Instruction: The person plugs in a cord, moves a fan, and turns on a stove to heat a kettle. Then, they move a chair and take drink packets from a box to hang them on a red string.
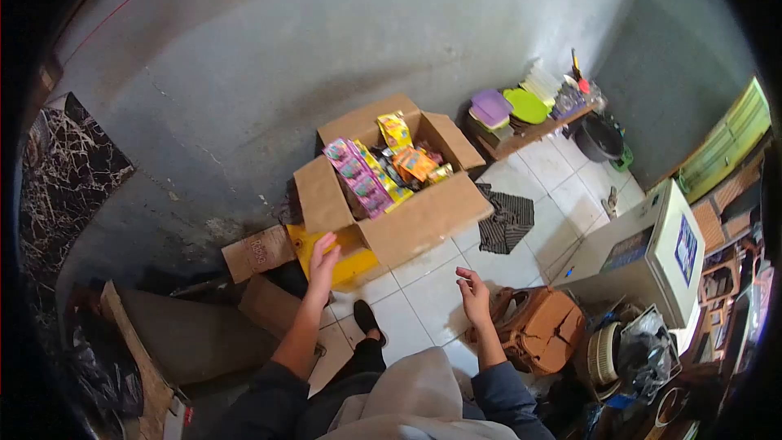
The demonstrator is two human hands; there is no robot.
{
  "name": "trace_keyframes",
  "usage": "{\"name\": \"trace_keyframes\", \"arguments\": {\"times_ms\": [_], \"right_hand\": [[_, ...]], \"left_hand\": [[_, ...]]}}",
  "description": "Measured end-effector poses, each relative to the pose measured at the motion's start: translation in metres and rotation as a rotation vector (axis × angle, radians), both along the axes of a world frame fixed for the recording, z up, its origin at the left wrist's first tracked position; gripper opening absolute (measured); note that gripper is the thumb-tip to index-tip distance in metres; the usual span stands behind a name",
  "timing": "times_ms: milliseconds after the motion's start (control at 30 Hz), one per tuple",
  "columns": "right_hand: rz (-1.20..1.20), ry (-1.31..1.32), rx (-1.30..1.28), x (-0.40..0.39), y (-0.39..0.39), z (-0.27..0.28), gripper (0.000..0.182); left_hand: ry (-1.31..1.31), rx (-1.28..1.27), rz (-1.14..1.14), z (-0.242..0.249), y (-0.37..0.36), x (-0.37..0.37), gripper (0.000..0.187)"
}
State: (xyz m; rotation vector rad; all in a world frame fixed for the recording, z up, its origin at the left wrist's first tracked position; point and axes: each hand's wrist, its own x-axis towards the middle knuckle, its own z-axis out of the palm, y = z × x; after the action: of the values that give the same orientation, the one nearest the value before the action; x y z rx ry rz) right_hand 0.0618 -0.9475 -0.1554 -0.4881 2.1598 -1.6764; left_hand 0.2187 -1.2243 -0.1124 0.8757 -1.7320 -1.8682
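Note:
An opened cardboard box (423, 228) stands in front of me with its flaps folded outward. Inside it lie a strip of pink sachets (358, 178), a yellow packet (394, 130), orange packets (415, 164) and other packs, partly hidden by one another. My left hand (323, 262) is held up just short of the box's near left corner, fingers stretched out, holding nothing. Lower and to the right, my right hand (473, 293) hovers above the tiled floor with its fingers loosely bent and apart, also without anything in it. Neither hand touches the box.
A yellow box (352, 265) sits beneath the cardboard box. To the right are a brown plastic stool (542, 330), a white cabinet (643, 257) and a striped cloth (507, 220). Dishes, including a green plate (528, 106), stand on a low shelf by the wall.

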Motion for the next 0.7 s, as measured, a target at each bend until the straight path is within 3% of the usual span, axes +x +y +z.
{"name": "trace_keyframes", "arguments": {"times_ms": [167,233,333,467,500,533,567,633,700], "right_hand": [[0.145,0.013,0.105,-0.036,-0.082,0.035,0.023],[0.193,0.189,0.156,-0.054,-0.121,0.04,0.022],[0.216,0.293,0.192,-0.08,-0.174,0.04,0.019],[0.259,0.382,0.153,-0.114,-0.235,0.015,0.019],[0.272,0.365,0.165,-0.112,-0.239,0.01,0.019],[0.316,0.322,0.234,-0.121,-0.25,0.01,0.021],[0.352,0.271,0.299,-0.129,-0.258,0.007,0.022],[0.36,0.252,0.334,-0.134,-0.261,-0.004,0.024],[0.277,0.401,0.274,-0.151,-0.267,-0.011,0.022]], "left_hand": [[0.063,0.277,-0.228,0.019,-0.056,-0.074,0.044],[0.015,0.299,-0.236,0.009,-0.086,-0.103,0.045],[-0.096,0.353,-0.058,-0.065,-0.124,-0.15,0.047],[-0.297,0.454,0.05,-0.06,-0.128,-0.175,0.043],[-0.312,0.471,0.06,-0.093,-0.127,-0.171,0.043],[-0.187,0.33,0.025,-0.145,-0.136,-0.18,0.045],[-0.072,0.183,-0.016,-0.14,-0.14,-0.187,0.047],[-0.126,0.162,0.02,-0.136,-0.129,-0.178,0.052],[-0.322,0.368,0.12,-0.103,-0.125,-0.185,0.053]]}}
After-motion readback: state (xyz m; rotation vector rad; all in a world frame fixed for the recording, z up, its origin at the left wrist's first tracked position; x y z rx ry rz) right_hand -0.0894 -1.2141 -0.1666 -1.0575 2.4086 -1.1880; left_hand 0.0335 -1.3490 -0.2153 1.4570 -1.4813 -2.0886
